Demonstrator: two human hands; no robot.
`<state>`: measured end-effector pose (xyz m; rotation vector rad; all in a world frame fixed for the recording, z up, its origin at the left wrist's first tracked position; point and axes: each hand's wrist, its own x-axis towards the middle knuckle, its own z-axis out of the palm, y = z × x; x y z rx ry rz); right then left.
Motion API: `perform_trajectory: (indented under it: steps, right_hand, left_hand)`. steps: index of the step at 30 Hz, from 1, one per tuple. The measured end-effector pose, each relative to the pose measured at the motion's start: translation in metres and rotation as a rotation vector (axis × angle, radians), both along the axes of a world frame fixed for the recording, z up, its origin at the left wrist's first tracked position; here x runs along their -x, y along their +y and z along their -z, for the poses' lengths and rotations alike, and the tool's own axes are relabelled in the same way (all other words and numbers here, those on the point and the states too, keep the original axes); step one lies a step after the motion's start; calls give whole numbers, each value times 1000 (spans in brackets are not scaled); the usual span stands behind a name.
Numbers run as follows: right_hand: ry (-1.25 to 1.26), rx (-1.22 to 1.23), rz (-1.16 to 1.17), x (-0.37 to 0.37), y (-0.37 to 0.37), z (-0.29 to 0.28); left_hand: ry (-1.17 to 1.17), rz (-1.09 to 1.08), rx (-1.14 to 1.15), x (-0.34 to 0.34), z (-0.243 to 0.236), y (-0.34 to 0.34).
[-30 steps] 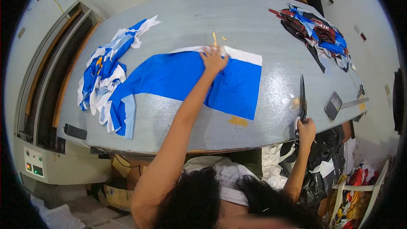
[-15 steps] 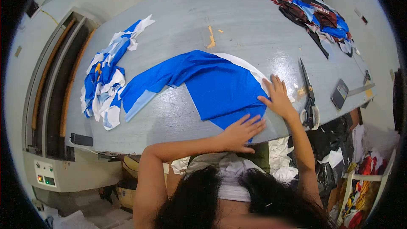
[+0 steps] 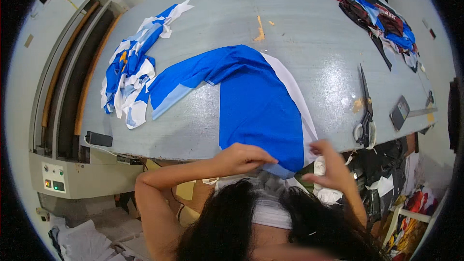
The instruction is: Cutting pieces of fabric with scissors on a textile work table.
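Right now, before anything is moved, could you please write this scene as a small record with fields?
Left hand: at the cloth's near end, fingers bent; grip unclear
Right hand: blurred, thumb and fingers apart, by the cloth's near right corner
Cloth: blue, white strip along right side, near end past the table's edge
Table: grey
Scissors: right of the cloth, tips pointing away from the person
Phone: right of the scissors
Left pile: blue and white fabric
Right pile: mixed dark and blue fabric, far side
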<state>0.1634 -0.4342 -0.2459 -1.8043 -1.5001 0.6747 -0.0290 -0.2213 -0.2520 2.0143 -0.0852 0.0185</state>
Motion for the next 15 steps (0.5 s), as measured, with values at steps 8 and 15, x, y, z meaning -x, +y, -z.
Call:
perform_trajectory:
  steps: [8, 15]
  right_hand:
    - [-65, -107, 213, -3, 30, 61]
    - [62, 139, -653, -58, -19, -45]
  left_hand:
    - [-560, -328, -481, -4, -52, 17]
    - [492, 271, -1, 39, -111, 48]
